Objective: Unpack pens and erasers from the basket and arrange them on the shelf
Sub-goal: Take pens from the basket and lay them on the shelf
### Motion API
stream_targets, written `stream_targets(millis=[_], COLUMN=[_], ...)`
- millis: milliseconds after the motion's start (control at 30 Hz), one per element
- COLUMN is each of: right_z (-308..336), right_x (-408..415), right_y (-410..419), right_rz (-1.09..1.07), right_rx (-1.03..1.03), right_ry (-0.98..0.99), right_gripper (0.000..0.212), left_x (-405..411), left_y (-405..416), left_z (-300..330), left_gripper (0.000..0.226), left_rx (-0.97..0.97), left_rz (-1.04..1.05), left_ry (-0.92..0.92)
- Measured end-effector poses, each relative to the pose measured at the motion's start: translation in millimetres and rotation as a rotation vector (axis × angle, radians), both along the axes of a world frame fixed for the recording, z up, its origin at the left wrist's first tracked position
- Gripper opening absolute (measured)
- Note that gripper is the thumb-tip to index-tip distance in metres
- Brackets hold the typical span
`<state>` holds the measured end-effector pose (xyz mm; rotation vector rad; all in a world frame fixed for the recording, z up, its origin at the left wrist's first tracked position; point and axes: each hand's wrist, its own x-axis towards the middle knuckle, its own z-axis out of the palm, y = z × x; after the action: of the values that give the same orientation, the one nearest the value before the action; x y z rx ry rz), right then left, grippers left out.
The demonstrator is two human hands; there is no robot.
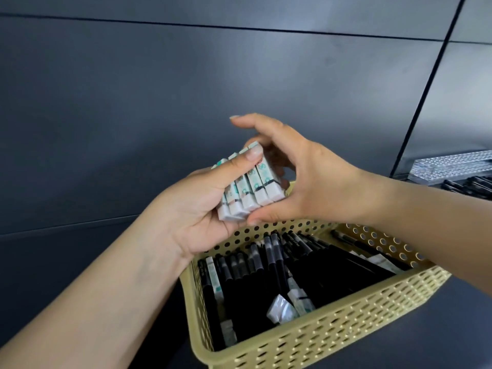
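My left hand (202, 206) grips a stack of several white erasers (247, 187) with green-printed sleeves, thumb pressed across their tops. My right hand (300, 179) curves around the stack from the right, thumb touching its lower end and fingers behind it. Both hands hover above the far left corner of a yellow perforated basket (332, 331). Inside the basket lie many black pens (269, 265) and a few loose erasers (295, 302), one more eraser (214, 278) along the left wall.
A dark grey shelf surface and back panel (186, 89) surround the basket. At the far right lie black pens (471, 186) on the shelf beside a silvery patterned box (450, 166).
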<state>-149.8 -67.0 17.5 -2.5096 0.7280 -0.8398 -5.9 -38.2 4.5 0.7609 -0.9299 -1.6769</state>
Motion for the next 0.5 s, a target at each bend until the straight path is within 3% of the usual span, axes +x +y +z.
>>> stream_targets(millis=[300,400,467,500], right_z=[-8,-3,-1,-1], right_x=[11,-9,-32,-41], right_y=[-6,-5,-8,-8], right_rz=[0.055,0.022,-0.025,-0.048], right_rx=[0.054,0.210,0.331,0.423], right_ry=[0.003,0.064,0.151,0.233], right_gripper=[0.113,0.120,0.107,0.091], left_x=[-2,-1,0,1], left_y=[5,1,-1,-1], left_z=[2,-4,-10,-10], left_gripper=[0.016,0.044,0.069,0.067], left_rx=[-0.051,-0.127,-0.175,-0.215], left_rz=[0.054,0.104,0.164,0.171], left_ry=[-0.089,-0.291,-0.456,-0.494])
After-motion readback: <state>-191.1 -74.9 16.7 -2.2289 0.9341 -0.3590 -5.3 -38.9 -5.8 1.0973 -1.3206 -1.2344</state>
